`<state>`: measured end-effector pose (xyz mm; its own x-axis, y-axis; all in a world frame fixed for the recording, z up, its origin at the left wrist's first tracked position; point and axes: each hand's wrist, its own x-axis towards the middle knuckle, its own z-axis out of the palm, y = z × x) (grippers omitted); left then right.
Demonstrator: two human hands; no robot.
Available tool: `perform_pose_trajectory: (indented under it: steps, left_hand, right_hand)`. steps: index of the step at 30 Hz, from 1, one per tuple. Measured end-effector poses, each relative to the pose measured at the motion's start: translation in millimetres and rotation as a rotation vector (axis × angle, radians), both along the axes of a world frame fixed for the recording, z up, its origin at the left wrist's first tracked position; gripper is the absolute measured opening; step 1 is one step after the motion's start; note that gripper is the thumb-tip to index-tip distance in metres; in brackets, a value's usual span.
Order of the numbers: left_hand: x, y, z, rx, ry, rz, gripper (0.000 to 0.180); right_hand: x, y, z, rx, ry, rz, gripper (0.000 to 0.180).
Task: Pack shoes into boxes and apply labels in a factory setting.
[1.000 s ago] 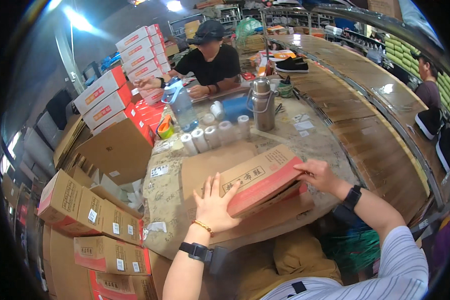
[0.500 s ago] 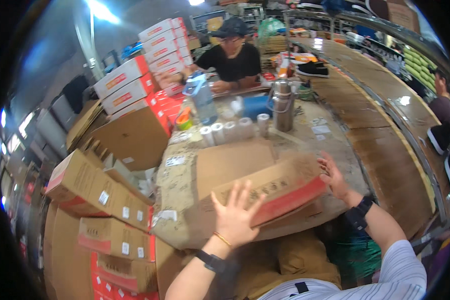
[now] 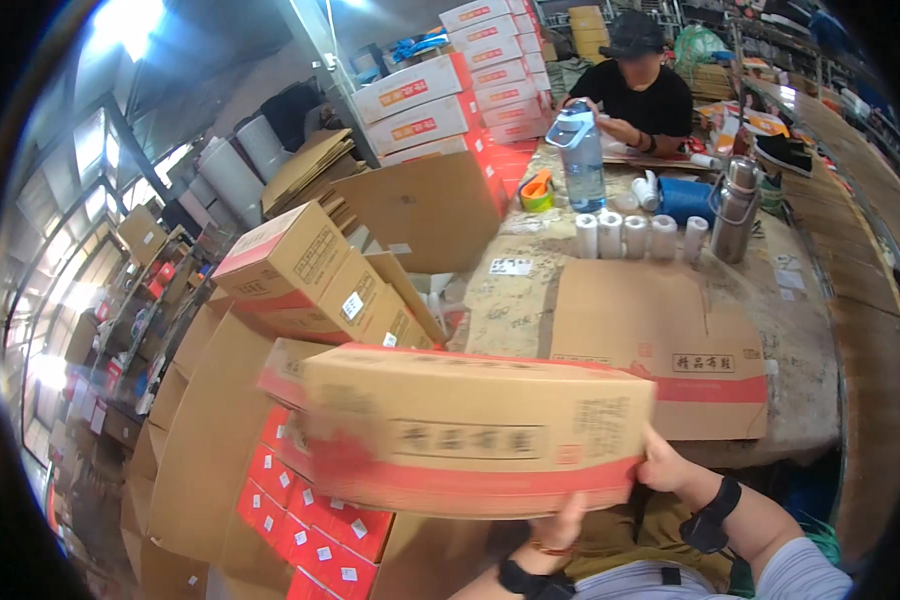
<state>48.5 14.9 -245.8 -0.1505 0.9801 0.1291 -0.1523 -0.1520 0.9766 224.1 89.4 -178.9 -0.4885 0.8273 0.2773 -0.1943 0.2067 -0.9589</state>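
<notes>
A long brown cardboard carton (image 3: 490, 430) with a red band along its lower side is held in front of me, left of centre, slightly blurred. My right hand (image 3: 662, 465) grips its right end, fingers bent against the edge. Below its near side, my left hand (image 3: 560, 525) presses up at the bottom edge; part of its fingers is hidden. Beyond, on the table (image 3: 510, 310), lies a flattened cardboard sheet (image 3: 620, 320) with a matching red band, touched by neither hand.
Brown cartons (image 3: 320, 280) are stacked at the left, above red boxes (image 3: 340, 540). White rolls (image 3: 635, 238), a water bottle (image 3: 582, 170), orange-and-green tape (image 3: 537, 192) and a steel flask (image 3: 736, 215) stand on the table. Another person (image 3: 635, 100) sits at the far side.
The view has swung left. My hands have left the banded cardboard, which now lies flat on the table, and hold a carton at the left. The left hand was spread before.
</notes>
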Motion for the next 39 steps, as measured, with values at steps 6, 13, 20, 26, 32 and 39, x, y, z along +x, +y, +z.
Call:
perform_pose_trajectory:
  steps: [6,13,20,26,32,39]
  left_hand:
    - [-173,50,135,0.272,-0.261,0.551,0.064]
    - [-342,101,181,0.059,-0.376,0.648,0.056]
    - [-350,107,180,-0.107,-0.358,0.628,0.058]
    - [-382,116,161,-0.190,-0.146,0.476,0.057]
    - [-272,95,176,0.548,1.195,1.105,0.052]
    - [-48,96,93,0.809,1.171,0.306,0.065]
  right_hand:
    - [27,64,-21,0.135,-0.152,-0.347,0.038]
    - [82,75,-74,0.283,-0.424,-0.890,0.022]
    - [69,68,-54,0.348,-0.582,-0.841,0.019]
    - [79,66,-61,0.413,-0.592,-0.860,0.017]
    - [73,76,-80,0.372,-0.463,-0.895,0.011]
    - [110,72,-69,-0.053,-0.161,-0.678,0.018]
